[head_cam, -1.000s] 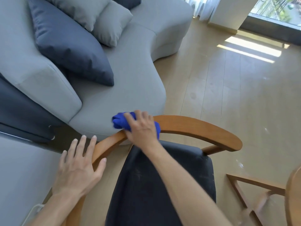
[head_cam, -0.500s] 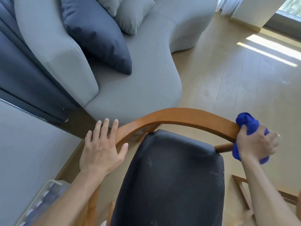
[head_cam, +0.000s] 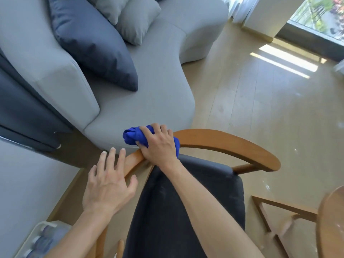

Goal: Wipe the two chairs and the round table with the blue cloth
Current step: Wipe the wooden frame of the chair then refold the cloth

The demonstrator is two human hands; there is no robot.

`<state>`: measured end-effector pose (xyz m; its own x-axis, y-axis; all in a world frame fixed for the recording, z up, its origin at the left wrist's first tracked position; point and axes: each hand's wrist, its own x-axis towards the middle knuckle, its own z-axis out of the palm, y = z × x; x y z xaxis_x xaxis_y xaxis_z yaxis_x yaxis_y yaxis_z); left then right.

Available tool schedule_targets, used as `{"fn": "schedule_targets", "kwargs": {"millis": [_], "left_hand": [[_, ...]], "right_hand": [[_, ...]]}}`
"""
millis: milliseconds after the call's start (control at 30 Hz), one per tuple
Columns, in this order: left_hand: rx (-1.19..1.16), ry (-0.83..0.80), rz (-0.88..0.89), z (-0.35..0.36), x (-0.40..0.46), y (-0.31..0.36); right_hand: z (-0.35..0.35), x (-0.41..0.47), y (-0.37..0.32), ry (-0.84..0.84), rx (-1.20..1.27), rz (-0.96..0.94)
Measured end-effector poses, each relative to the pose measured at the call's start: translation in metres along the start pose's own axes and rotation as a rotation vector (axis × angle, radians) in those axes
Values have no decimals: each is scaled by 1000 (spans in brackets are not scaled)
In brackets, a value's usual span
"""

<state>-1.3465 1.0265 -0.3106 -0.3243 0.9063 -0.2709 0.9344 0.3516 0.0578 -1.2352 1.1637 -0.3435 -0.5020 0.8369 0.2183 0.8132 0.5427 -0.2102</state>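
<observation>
Grey fabric fills most of the view: a curved sofa (head_cam: pixel 149 101) with cushions, set just behind the chair (head_cam: pixel 186 202), whose dark seat pad takes up the lower middle. Its curved wooden backrest rail (head_cam: pixel 229 144) is seen running left to right across the frame, long axis bowed away from the person. The blue cloth (head_cam: pixel 133 135) is bunched on the rail's left half and clamped in the grip of the right hand (head_cam: pixel 158 144), fingers curled over it. The unwiped-looking stretch of rail lies to the right of that grip, so a sweep that way is probably what's called for. The left hand (head_cam: pixel 108 185) is laid flat on the rail's left end, fingers spread, holding nothing. The round surface (head_cam: pixel 331 224) is cut off at the lower right edge, blurred, and the second chair can't be made out for sure.
</observation>
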Motion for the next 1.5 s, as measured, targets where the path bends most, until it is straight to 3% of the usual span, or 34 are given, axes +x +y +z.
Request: {"fn": "schedule_targets", "kwargs": {"millis": [100,333,467,533,633,733,867,1033,1100,1333,1433,1500], "left_hand": [[-21,-5,8,-1,0,0],[-32,-38,23,-7,-1,3],[-55,-42,41,-9,-1,3],[-75,-45,47,-9,-2,3],[-95,-54,51,-12,-3,3],[-100,-61,53,-13,-3,3],[-160,-62,58,-18,-3,2],[-215,-50,49,-24,-7,1],[-222,-64,51,-24,-7,0],[-203,-125,24,-27,-5,1],[-253,-69,42,-22,-3,0],[-251,-46,51,-18,-1,0]], "right_hand": [[-16,-6,57,42,-65,113],[-74,-59,197,64,-195,773],[-85,-80,221,139,-231,1109],[-77,-70,206,165,-220,1115],[-56,-39,154,149,-193,948],[-28,-3,70,6,-181,684],[0,17,-38,-226,-78,180],[-17,30,-12,-480,10,12],[-30,37,24,-482,-31,93],[-84,22,180,-382,-19,815],[-95,6,211,-370,-51,1043],[-92,6,212,-362,-100,1074]]}}
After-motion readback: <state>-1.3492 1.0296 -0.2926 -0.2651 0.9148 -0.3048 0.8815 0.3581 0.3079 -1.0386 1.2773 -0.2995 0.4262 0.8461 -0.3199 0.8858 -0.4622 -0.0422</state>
